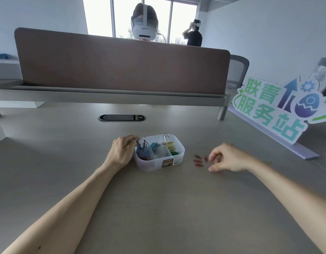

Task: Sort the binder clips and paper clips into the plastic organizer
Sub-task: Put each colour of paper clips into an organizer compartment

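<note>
**Nearly sorted: a few red paper clips left on the bench**

The plastic organizer (159,163) sits just below the middle of the frame on the bench (158,208), and most of the work looks done. Its far row holds binder clips: blue ones (141,146) at the left, more blue in the middle (155,144) and yellow ones (170,145) at the right, wire handles standing up. The near row holds paper clips: red (144,158) at the left, pale or silver ones (162,156) in the middle, green (175,153) at the right.

What remains, as far as can be seen, is a small scatter of red paper clips (199,160) lying on the bench just right of the organizer, apart from it.

The left hand (121,153) rests against the organizer's left end, fingers curled over the far-left corner by the blue binder clips; whether it pinches one or only steadies the box cannot be told. The right hand (227,158) hovers just right of the loose red clips, thumb and fingers half-curled and parted, holding nothing visible.

By my judgement these belong in the near-left compartment.
</note>
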Motion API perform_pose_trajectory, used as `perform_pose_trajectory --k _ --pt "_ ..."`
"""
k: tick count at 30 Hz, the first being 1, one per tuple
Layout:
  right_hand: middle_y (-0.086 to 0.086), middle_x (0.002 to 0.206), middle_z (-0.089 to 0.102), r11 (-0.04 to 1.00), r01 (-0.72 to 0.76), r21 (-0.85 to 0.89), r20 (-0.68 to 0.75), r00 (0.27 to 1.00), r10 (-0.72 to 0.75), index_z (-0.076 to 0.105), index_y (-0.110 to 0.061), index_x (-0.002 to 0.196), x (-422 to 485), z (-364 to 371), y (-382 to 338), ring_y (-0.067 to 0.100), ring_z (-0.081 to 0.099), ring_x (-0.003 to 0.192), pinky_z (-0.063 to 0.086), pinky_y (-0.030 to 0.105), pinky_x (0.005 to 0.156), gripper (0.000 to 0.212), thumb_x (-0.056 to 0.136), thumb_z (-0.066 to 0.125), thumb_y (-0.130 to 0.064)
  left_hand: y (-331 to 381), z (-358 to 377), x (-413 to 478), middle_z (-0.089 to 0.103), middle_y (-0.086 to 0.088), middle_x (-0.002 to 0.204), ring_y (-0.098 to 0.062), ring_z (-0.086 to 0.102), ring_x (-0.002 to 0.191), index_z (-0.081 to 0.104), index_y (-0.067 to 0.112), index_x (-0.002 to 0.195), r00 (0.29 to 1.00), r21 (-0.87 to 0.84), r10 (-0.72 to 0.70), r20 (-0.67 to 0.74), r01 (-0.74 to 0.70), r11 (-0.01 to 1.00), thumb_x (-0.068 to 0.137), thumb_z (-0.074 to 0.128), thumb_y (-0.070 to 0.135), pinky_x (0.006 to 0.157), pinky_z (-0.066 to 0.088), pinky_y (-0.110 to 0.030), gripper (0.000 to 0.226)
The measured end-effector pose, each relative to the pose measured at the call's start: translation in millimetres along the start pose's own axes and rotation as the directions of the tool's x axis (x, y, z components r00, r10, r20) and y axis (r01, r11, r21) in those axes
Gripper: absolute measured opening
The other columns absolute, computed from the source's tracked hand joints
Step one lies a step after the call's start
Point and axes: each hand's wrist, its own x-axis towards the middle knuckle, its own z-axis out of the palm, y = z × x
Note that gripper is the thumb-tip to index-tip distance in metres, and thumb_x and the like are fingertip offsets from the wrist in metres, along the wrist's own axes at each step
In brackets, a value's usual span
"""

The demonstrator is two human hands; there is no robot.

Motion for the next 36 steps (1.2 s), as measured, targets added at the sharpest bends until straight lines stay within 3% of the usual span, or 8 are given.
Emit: perform_pose_trajectory --k 4,7,14,21,25,28,33,36 --pt "-0.008 0.061 0.063 0.998 0.024 -0.056 -0.051 0.998 -0.027 0.07 -0.018 0.069 3.2 13.8 2.4 0.009 0.059 0.061 0.043 0.015 0.056 0.011 0.069 0.081 -0.017 2.3 2.8 -1.1 0.061 -0.008 0.064 -0.028 0.056 0.066 0.068 0.004 0.086 1.0 0.012 0.005 -0.001 -0.005 1.0 0.074 0.036 0.02 0.062 0.04 -0.03 0.037" --pt "-0.015 0.056 0.057 0.993 0.045 -0.11 -0.055 0.997 -0.051 0.063 -0.025 0.06 7.1 16.9 4.3 0.003 0.053 0.054 0.036 0.009 0.048 0.021 0.07 0.079 -0.016 0.5 4.1 -1.1 0.064 -0.001 0.072 -0.02 0.057 0.07 0.07 0.007 0.093 1.0 0.014 0.007 -0.006 -0.007 1.0 0.079 0.04 0.016 0.067 0.038 -0.025 0.035" --pt "-0.011 0.063 0.066 0.996 0.088 -0.013 -0.04 0.995 -0.089 0.063 -0.027 0.089 22.9 5.4 8.0 0.004 0.058 0.058 0.044 0.02 0.057 0.027 0.071 0.08 -0.017 -0.7 4.8 0.5 0.07 -0.006 0.084 -0.02 0.06 0.081 0.07 0.008 0.09 1.0 0.007 0.024 0.001 -0.024 1.0 0.076 0.038 0.02 0.066 0.035 -0.018 0.037" --pt "-0.004 0.066 0.061 0.988 0.109 -0.114 -0.004 0.994 -0.11 0.072 -0.013 0.077 34.6 5.1 7.3 0.0 0.049 0.054 0.035 0.007 0.047 0.006 0.075 0.077 -0.015 -8.0 7.3 3.1 0.066 0.003 0.081 -0.016 0.058 0.08 0.071 0.008 0.095 1.0 0.053 0.009 -0.015 -0.008 0.999 0.086 0.047 -0.002 0.066 0.033 -0.014 0.027" --pt "-0.008 0.064 0.059 0.986 0.13 -0.101 -0.044 0.99 -0.135 0.065 -0.022 0.069 31.6 8.1 3.5 0.003 0.05 0.056 0.036 0.008 0.048 0.014 0.078 0.075 -0.018 -7.2 7.4 3.4 0.066 0.003 0.084 -0.015 0.058 0.082 0.071 0.008 0.097 1.0 0.054 0.005 -0.015 -0.004 0.999 0.086 0.046 -0.002 0.067 0.033 -0.014 0.029" --pt "-0.01 0.058 0.06 0.99 0.142 0.019 -0.119 0.983 -0.139 0.063 -0.026 0.064 34.1 10.2 -3.6 0.002 0.05 0.051 0.036 0.01 0.048 0.02 0.074 0.078 -0.019 -7.0 7.4 2.9 0.067 0.002 0.086 -0.014 0.058 0.082 0.071 0.008 0.098 1.0 0.061 0.007 -0.01 -0.006 0.998 0.087 0.046 -0.002 0.067 0.034 -0.014 0.029" --pt "-0.011 0.065 0.066 0.994 0.098 0.044 -0.058 0.994 -0.095 0.063 -0.025 0.088 40.6 15.9 -14.9 0.004 0.059 0.059 0.042 0.018 0.055 0.028 0.069 0.083 -0.023 -6.4 6.6 2.1 0.066 0.004 0.087 -0.014 0.058 0.083 0.07 0.007 0.098 1.0 0.048 0.008 -0.007 -0.008 0.999 0.087 0.046 -0.002 0.067 0.034 -0.013 0.029" --pt "-0.012 0.06 0.064 0.996 0.09 0.003 -0.041 0.995 -0.09 0.069 -0.022 0.081 44.8 17.0 -15.6 0.003 0.057 0.054 0.041 0.019 0.053 0.019 0.069 0.083 -0.022 -5.2 6.2 2.3 0.067 0.002 0.085 -0.015 0.059 0.082 0.07 0.007 0.096 1.0 0.043 0.019 -0.002 -0.019 0.999 0.085 0.046 -0.001 0.065 0.035 -0.01 0.028"
